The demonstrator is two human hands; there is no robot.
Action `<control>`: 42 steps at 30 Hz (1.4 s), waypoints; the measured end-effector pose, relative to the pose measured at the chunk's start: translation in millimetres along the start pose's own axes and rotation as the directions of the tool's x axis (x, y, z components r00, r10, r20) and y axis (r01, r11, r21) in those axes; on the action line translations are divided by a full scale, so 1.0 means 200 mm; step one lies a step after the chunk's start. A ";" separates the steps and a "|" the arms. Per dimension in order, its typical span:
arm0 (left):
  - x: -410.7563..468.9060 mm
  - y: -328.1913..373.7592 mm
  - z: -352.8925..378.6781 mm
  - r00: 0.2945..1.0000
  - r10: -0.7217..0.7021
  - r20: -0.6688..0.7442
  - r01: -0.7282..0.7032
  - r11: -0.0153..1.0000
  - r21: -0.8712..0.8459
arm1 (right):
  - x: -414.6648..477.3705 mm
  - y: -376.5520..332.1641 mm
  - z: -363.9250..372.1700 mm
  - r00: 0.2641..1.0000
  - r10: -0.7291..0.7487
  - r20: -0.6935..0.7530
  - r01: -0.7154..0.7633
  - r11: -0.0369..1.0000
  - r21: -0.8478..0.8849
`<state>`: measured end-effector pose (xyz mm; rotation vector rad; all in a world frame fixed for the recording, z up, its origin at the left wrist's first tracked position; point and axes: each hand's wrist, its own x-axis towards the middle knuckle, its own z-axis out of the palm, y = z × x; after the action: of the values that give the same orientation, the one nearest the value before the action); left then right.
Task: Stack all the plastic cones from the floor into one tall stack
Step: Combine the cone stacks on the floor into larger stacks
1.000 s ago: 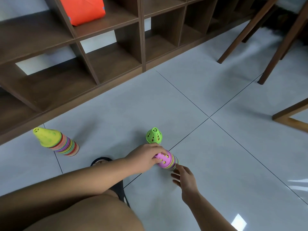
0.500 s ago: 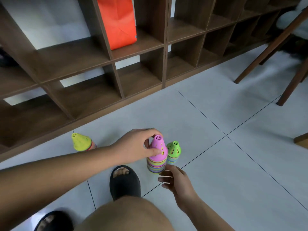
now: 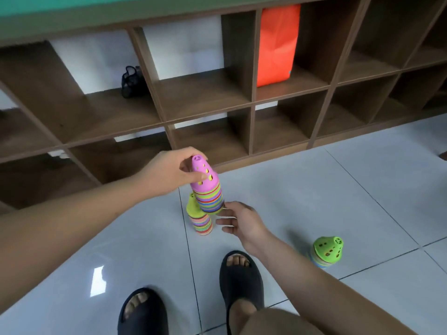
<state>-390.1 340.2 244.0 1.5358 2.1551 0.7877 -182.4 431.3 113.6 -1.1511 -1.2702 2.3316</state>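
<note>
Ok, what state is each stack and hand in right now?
Pink stack: held off the floor, tip gripped by left hand.
Yellow stack: upright on floor, partly behind pink stack.
Green stack: on floor, untouched, apart.
Right hand: open, beside pink stack's base.

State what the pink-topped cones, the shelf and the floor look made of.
Pink-topped cones: likely plastic, smooth, bright, with moulded holes.
Shelf: brown wood-grain boards, matte; possibly laminate.
Floor: pale glossy tiles, with grout lines and light reflections; probably ceramic.

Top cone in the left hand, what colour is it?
Pink top cone, seen in the head view.
</note>
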 end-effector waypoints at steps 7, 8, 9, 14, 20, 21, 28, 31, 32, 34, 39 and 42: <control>-0.07 -0.24 -0.10 0.989 -0.091 -0.114 0.088 0.995 -0.037 | 0.19 -0.02 0.20 1.000 0.010 0.030 -0.007 0.996 -0.089; -0.07 -0.25 -0.09 0.988 -0.096 -0.124 0.093 0.995 -0.032 | 0.20 -0.02 0.21 0.999 0.008 0.031 -0.005 0.995 -0.097; -0.07 -0.26 -0.09 0.986 -0.096 -0.136 0.094 0.995 -0.018 | 0.21 -0.01 0.22 0.999 0.006 0.033 -0.003 0.994 -0.105; -0.03 -0.23 -0.07 0.988 -0.040 -0.148 0.052 0.995 0.080 | 0.23 0.00 0.24 1.000 -0.013 0.021 0.015 0.995 -0.101; -0.05 -0.30 -0.02 0.993 -0.089 -0.074 0.100 0.983 0.155 | 0.23 0.05 0.27 0.999 0.042 0.027 -0.031 0.946 -0.322; -0.06 -0.32 0.00 0.993 -0.100 -0.056 0.109 0.975 0.194 | 0.22 0.06 0.26 0.998 0.060 0.030 -0.047 0.945 -0.324; -0.01 -0.22 0.09 0.997 0.002 -0.076 0.018 0.964 0.266 | 0.16 0.09 0.11 0.999 0.042 0.030 -0.032 0.959 -0.283; 0.04 -0.11 0.18 0.996 0.080 -0.041 -0.065 0.959 0.276 | 0.08 0.10 -0.02 1.000 0.013 -0.014 -0.016 0.966 -0.258; 0.05 -0.07 0.23 0.995 0.101 -0.023 -0.091 0.957 0.276 | 0.05 0.11 -0.07 1.000 0.008 -0.026 -0.014 0.969 -0.249; 0.08 0.02 0.33 0.992 0.125 0.017 -0.126 0.960 0.250 | -0.02 0.14 -0.19 0.998 0.011 -0.055 -0.023 0.975 -0.221; 0.17 0.25 0.62 0.966 0.214 0.144 -0.239 0.951 0.195 | -0.18 0.32 -0.56 0.982 0.063 -0.180 -0.088 0.987 -0.135; 0.23 0.40 0.82 0.946 0.233 0.226 -0.266 0.956 0.127 | -0.26 0.42 -0.77 0.961 0.107 -0.257 -0.138 0.985 -0.106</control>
<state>-249.1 440.9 168.3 1.9088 1.9311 0.5131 -22.0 446.0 26.6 -1.5505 -1.2970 2.1279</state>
